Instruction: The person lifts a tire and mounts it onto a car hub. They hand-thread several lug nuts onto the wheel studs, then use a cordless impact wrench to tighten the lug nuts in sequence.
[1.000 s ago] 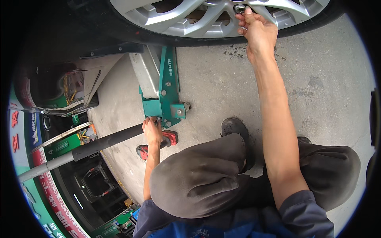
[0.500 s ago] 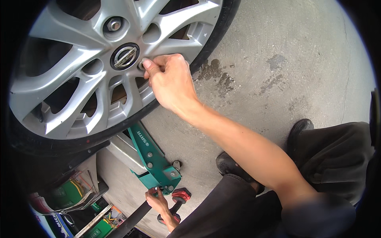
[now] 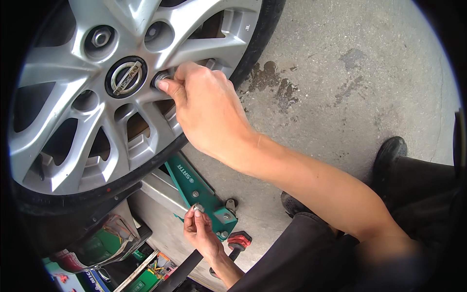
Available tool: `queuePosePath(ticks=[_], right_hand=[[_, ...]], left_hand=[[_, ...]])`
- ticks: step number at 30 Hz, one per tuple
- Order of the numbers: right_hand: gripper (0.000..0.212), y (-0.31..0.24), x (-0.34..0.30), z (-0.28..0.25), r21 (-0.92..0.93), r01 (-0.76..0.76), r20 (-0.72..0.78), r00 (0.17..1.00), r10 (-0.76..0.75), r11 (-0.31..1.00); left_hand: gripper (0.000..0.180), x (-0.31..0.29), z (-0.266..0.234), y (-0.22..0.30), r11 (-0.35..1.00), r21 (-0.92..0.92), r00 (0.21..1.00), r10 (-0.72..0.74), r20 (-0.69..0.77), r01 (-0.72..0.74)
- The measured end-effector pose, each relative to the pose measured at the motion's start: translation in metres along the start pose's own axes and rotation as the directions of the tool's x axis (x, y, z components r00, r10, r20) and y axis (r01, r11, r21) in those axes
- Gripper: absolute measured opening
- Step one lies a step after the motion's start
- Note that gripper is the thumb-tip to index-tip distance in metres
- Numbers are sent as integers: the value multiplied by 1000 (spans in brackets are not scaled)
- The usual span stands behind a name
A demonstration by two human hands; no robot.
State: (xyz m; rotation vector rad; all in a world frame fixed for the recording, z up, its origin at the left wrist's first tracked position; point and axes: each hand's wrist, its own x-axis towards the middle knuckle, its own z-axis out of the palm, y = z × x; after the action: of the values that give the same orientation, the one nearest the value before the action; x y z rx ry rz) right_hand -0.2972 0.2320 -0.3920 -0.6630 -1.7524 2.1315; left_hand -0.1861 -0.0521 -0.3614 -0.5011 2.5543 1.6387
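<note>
The right hand pinches a nut at a hole in the wheel; the left hand pinches a second nut before the green jack. A red-and-black tool lies nearby; open floor spreads rightward.

Bright diffuse light, black fisheye corners, blurred right sleeve

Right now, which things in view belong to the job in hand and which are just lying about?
Belonging to the job:
silver spoked metal wheel, with the right hand at it
silver metal nut, in the left hand
green steel jack, probably

Seemingly lying about:
red-and-black tool, untouched
orange-and-yellow items in the background
</note>
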Motion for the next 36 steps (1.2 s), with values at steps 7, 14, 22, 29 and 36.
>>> queuePosePath(ticks=[7,14,22,29,36], right_hand=[[19,6,-6,7,-480,341,-30,915,-403,808],[25,0,-4,1,5,116,-77,990,-115,993],[20,4,1,0,-344,241,-79,956,-283,908],[35,3,15,-2,104,-113,37,993,110,988],[30,-8,25,-28,494,-725,673,668,316,480]], left_hand=[[19,3,63,10,995,-100,984,4,181,14],[22,-5,86,10,982,-179,969,-16,247,62],[40,20,116,31,914,-353,909,-40,416,201],[35,79,153,82,750,-464,761,-80,643,471],[47,100,175,89,823,-452,806,-12,591,343]])
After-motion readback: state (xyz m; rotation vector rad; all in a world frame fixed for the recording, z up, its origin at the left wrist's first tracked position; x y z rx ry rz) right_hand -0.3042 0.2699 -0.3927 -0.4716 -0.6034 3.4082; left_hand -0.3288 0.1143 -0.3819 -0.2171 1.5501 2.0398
